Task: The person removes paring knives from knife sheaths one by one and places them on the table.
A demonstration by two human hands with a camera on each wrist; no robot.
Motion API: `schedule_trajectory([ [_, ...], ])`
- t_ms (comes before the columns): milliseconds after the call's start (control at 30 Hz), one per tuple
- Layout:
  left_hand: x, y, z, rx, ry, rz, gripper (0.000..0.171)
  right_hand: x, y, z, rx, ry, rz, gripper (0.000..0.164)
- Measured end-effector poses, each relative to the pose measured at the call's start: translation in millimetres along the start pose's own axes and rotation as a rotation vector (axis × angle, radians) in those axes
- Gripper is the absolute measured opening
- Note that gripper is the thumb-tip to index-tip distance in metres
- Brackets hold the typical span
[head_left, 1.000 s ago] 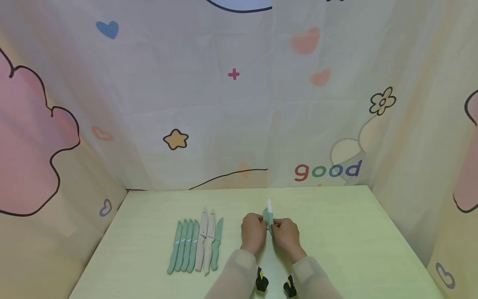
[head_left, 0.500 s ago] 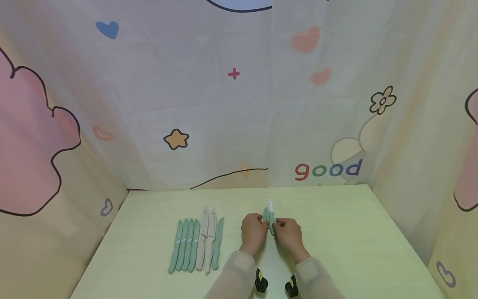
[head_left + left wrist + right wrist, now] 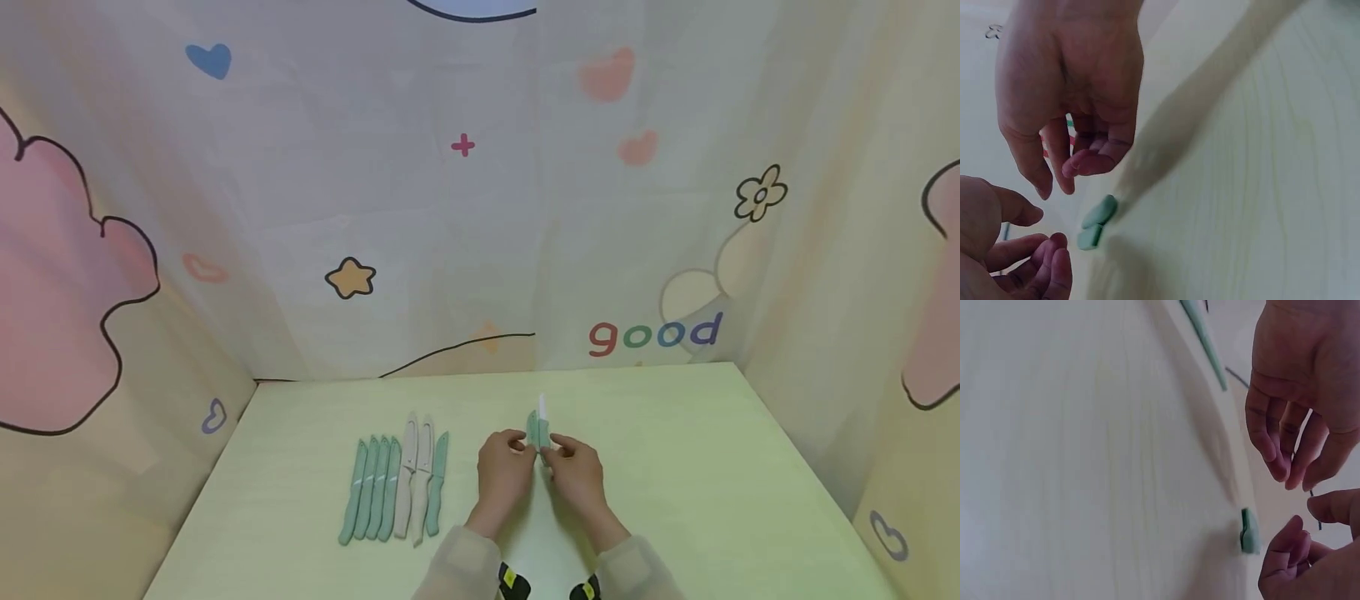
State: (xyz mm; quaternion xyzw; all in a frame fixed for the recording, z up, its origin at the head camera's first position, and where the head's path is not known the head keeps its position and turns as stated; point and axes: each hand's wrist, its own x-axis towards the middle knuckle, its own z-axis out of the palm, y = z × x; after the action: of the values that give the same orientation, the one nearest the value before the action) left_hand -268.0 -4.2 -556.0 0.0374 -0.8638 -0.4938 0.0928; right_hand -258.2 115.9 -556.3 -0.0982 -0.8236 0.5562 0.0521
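Note:
A small knife with a green handle (image 3: 544,435) and a bare white blade (image 3: 542,407) lies on the table. Right beside it, on the left, is its green sheath (image 3: 532,429). Both of my hands are just in front of the pair, with nothing in their fingers. The left hand (image 3: 505,468) has loosely bent fingers close to the sheath. My right hand (image 3: 579,472) is at the handle's near end, thumb and fingers apart. In the left wrist view, the green pieces (image 3: 1099,215) sit on the tabletop, apart from the fingertips.
To the left lies a row of sheathed knives: several green ones (image 3: 372,487), a pinkish one (image 3: 403,500), a cream one (image 3: 420,504) and a single green one (image 3: 436,492). A patterned curtain (image 3: 420,208) hangs along the table's back edge.
Both hands have let go of the knife and sheath, which stay side by side on the table. The fingers have loosened and drawn slightly toward the body.

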Motion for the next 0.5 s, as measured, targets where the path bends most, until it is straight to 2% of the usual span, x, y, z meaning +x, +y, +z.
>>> schedule_trajectory([
  [133, -13.8, 6.7, -18.2, -0.022, -0.023, 0.028, 0.026, -14, -11, 4, 0.131, 0.001, 0.010, 0.031],
  [267, -28.1, 8.5, -36.0, -0.023, -0.029, 0.046, 0.029, -29, -22, 7, 0.285, -0.039, 0.057, 0.029],
  [400, -39.7, 6.1, -51.9, -0.030, -0.027, 0.034, 0.031, -44, -29, 14, 0.377, -0.094, 0.084, 0.029],
  [500, -46.7, 1.6, -61.5, -0.040, -0.030, 0.007, 0.035, -53, -30, 19, 0.404, -0.138, 0.083, 0.030],
])
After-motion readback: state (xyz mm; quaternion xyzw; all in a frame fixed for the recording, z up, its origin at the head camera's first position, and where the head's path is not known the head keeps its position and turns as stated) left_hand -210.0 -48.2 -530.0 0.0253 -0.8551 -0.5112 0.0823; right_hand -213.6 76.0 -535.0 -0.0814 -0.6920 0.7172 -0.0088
